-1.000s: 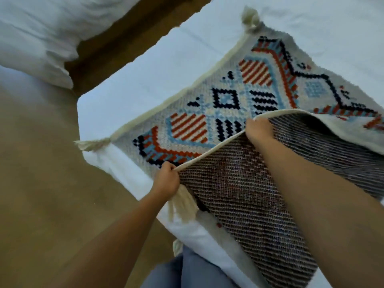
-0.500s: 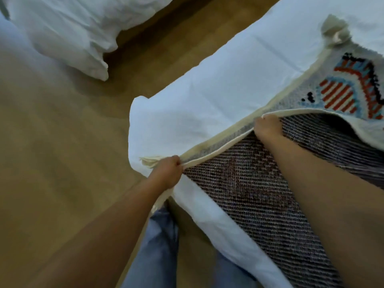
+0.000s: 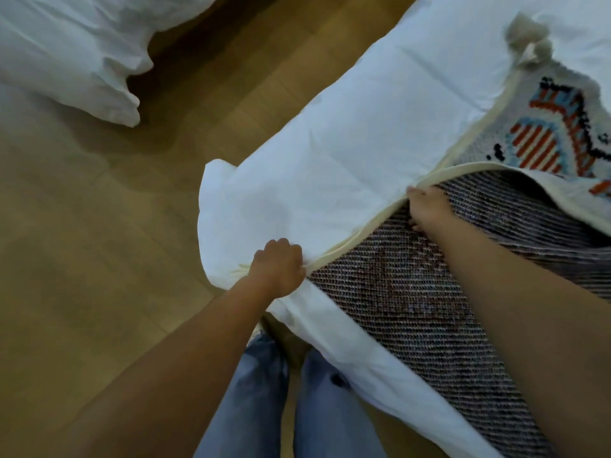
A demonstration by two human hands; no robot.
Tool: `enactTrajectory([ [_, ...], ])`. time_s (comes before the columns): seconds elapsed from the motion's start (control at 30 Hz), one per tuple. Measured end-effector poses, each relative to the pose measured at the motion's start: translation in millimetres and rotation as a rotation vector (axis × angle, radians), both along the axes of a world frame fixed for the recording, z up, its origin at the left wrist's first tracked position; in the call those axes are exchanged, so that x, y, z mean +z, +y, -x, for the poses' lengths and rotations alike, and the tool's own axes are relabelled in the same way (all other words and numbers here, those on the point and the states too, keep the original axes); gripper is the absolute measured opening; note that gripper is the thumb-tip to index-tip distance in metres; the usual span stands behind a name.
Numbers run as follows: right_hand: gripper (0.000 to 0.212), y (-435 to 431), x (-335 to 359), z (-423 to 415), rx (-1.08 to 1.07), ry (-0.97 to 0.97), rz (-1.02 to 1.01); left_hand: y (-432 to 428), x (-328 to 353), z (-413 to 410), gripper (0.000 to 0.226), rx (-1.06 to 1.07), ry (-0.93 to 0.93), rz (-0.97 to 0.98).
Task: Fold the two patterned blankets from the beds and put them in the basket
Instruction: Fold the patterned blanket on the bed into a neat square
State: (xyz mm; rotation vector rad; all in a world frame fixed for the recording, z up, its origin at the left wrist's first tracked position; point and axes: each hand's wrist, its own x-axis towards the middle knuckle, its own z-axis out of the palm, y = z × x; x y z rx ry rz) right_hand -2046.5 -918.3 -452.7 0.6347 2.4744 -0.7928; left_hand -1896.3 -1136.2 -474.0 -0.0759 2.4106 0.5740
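Wooden floor (image 3: 82, 259) fills the left of the view. The bed (image 3: 347, 143), under a white sheet, runs diagonally from lower centre to upper right. The patterned blanket (image 3: 413, 309) lies on the bed at right, doubled over so its dark woven underside faces up; the coloured face shows only at far right, near a cream tassel (image 3: 525, 44). The left hand (image 3: 279, 269) grips the blanket's cream border at its near corner, fingers clenched on it, by the bed's edge. The right hand (image 3: 428, 206) sits further along the same border, fingers curled over the fold and grasping it.
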Motion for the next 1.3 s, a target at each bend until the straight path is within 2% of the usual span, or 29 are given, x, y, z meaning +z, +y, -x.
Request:
enactTrajectory([
  [0.1,0.044,4.6,4.8,3.1,-0.032,-0.014,0.04,7.2,8.1,18.7,0.036,-0.046,-0.012,-0.052],
  [0.33,0.037,56.6,24.0,16.3,-0.043,0.024,0.052,77.9,28.4,94.6,0.042,-0.145,0.124,-0.076],
  [0.43,0.049,98.5,27.3,24.4,-0.256,0.012,0.043,128.5,39.6,132.5,0.038,-0.218,0.214,-0.029],
  [0.53,0.05,144.8,28.2,29.9,-0.475,0.008,0.134,182.8,50.6,168.9,0.035,-0.327,0.307,0.018],
  [0.63,0.043,194.0,26.1,39.4,-0.665,0.038,0.247,238.0,58.0,206.4,0.039,-0.422,0.34,0.039],
  [0.73,0.035,242.5,20.5,56.0,-0.949,0.112,0.426,291.3,58.3,245.1,0.043,-0.455,0.361,0.032],
  [0.8,0.037,269.5,15.3,67.6,-1.106,0.18,0.542,319.9,55.3,271.1,0.044,-0.39,0.369,-0.005],
  [0.9,0.054,297.6,5.5,81.4,-1.306,0.284,0.682,344.5,47.3,312.0,0.045,-0.217,0.375,-0.036],
  [1.0,0.05,316.4,-3.2,96.5,-1.388,0.385,0.666,352.0,36.1,354.0,0.045,-0.049,0.339,-0.035],
  [1.17,0.046,334.8,-10.4,130.0,-1.329,0.523,0.509,358.6,14.7,414.8,0.053,0.11,0.293,-0.049],
  [1.3,0.036,332.9,-11.3,163.7,-1.099,0.534,0.315,365.7,-1.8,456.6,0.059,0.249,0.228,-0.092],
])
